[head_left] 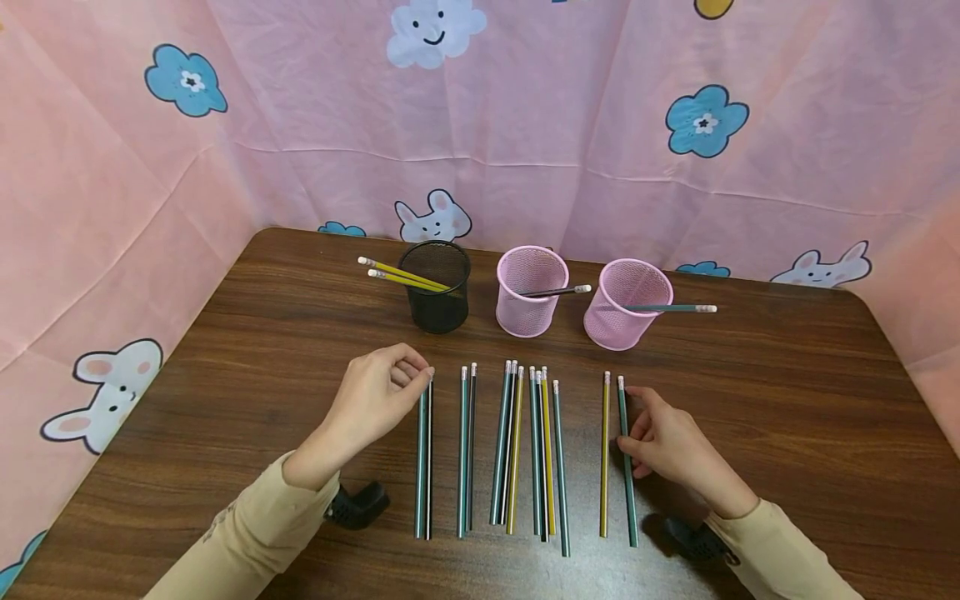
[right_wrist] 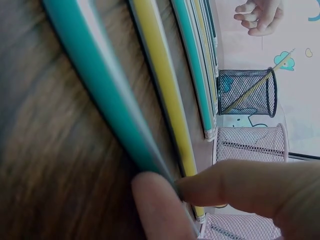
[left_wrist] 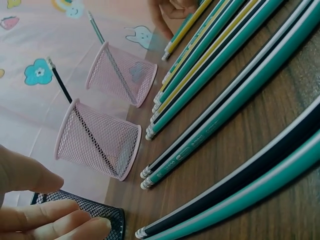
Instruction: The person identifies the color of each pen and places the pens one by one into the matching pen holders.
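Observation:
My right hand [head_left: 663,437] pinches a green pencil [head_left: 628,492] at the right end of the row. In the right wrist view its thumb and a finger meet on either side of that green pencil [right_wrist: 107,85], which lies on the table. Just left of it is a yellow pencil [head_left: 605,467]. My left hand [head_left: 378,392] hovers over the eraser ends of a green pencil [head_left: 421,475] and a black pencil [head_left: 430,483] at the left. The left wrist view shows its thumb and fingers apart, with nothing between them.
Behind the row stand a black mesh cup [head_left: 438,317] with two yellow pencils, a pink mesh cup [head_left: 528,321] with a black pencil, and another pink mesh cup [head_left: 615,333] with a green pencil. Several mixed pencils [head_left: 513,467] lie mid-table. Patterned pink cloth [head_left: 525,100] hangs behind.

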`<act>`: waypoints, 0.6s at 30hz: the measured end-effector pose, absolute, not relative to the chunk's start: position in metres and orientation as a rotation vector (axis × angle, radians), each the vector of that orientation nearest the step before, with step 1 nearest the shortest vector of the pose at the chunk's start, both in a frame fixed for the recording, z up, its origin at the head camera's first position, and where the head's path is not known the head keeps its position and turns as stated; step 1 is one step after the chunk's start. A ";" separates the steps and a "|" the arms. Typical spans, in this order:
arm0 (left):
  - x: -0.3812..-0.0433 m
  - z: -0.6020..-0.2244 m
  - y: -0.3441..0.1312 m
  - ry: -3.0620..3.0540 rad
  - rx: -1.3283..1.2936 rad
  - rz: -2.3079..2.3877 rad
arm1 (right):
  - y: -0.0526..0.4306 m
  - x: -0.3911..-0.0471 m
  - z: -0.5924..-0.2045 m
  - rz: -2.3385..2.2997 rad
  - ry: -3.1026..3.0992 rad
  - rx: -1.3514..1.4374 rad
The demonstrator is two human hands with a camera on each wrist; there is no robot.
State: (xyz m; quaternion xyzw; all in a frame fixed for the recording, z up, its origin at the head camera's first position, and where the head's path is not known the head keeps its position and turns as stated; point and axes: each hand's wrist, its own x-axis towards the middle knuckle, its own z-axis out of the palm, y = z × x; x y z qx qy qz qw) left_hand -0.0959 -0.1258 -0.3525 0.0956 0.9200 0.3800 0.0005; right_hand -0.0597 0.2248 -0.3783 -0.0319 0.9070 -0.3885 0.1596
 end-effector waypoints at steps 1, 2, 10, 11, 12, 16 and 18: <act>-0.095 -0.352 -0.125 2.889 0.303 1.190 | 0.225 -0.060 -0.378 -1.104 2.590 -0.088; -0.095 -0.352 -0.125 2.887 0.307 1.188 | 0.225 -0.060 -0.378 -1.100 2.588 -0.086; -0.092 -0.355 -0.123 2.876 0.356 1.171 | 0.228 -0.062 -0.376 -1.127 2.555 -0.137; -0.092 -0.356 -0.123 2.874 0.363 1.166 | 0.229 -0.062 -0.376 -1.139 2.547 -0.151; -0.092 -0.356 -0.123 2.874 0.370 1.159 | 0.230 -0.062 -0.376 -1.152 2.539 -0.162; -0.092 -0.358 -0.122 2.869 0.390 1.141 | 0.234 -0.062 -0.375 -1.199 2.512 -0.194; -0.092 -0.359 -0.122 2.865 0.398 1.137 | 0.236 -0.063 -0.374 -1.215 2.507 -0.200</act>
